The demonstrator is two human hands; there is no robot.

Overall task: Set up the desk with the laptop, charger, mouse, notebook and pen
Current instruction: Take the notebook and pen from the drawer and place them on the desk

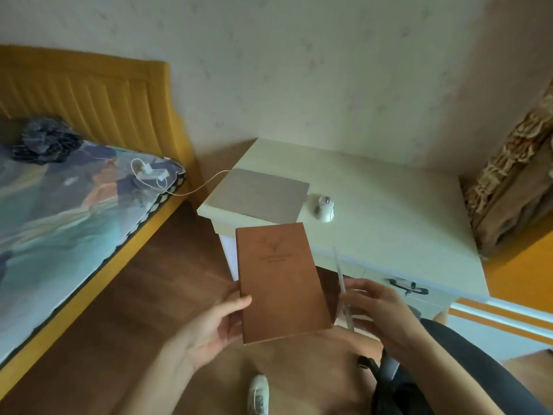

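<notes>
My left hand [209, 327] grips the lower left edge of a brown notebook [281, 283] with a deer emblem, held in the air in front of the desk. My right hand [377, 313] pinches a pale, translucent pen [342, 287] that points up toward the desk. On the white desk [389, 199] a closed grey laptop [263, 194] lies at the left end, with a white mouse [324, 207] just to its right. A white cable [206, 184] runs from the laptop to a white charger [151, 173] lying on the bed.
A bed [59, 211] with a patterned cover and yellow wooden headboard stands left of the desk. A dark chair back [478, 363] is at the lower right. The desk drawer has a dark handle [407, 286]. A patterned curtain [514, 175] hangs at the right. My shoe [258, 393] stands on the wooden floor.
</notes>
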